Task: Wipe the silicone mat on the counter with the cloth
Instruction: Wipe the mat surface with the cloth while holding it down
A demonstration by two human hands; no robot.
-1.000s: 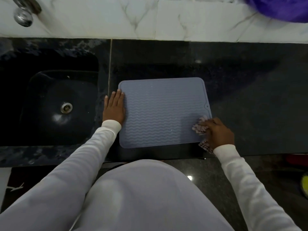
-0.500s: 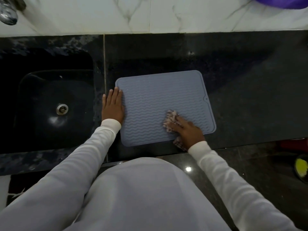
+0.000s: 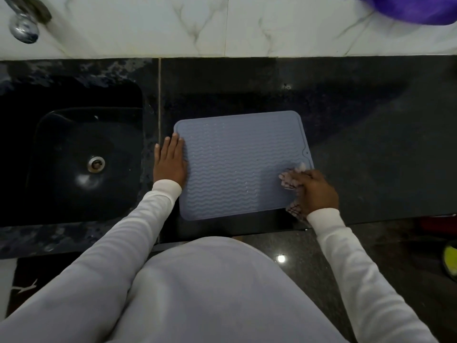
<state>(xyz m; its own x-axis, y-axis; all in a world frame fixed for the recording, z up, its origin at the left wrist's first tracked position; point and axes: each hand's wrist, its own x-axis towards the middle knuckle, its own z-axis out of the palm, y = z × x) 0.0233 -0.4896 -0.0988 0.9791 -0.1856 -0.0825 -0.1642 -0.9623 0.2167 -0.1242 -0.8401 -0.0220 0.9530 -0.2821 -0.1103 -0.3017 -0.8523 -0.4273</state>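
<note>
Flat, left hand (image 3: 170, 161) pins mat (image 3: 237, 164); right hand (image 3: 315, 191) grips cloth (image 3: 288, 180).

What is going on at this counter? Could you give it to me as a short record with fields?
Place: dark counter beside a black sink
Mat: grey-blue mat with wavy ridges, lying flat
Left hand: left hand flat on the mat's left edge
Right hand: right hand grips a checked cloth at the mat's near right corner
Also seen: tap, purple thing on the back ledge
</note>
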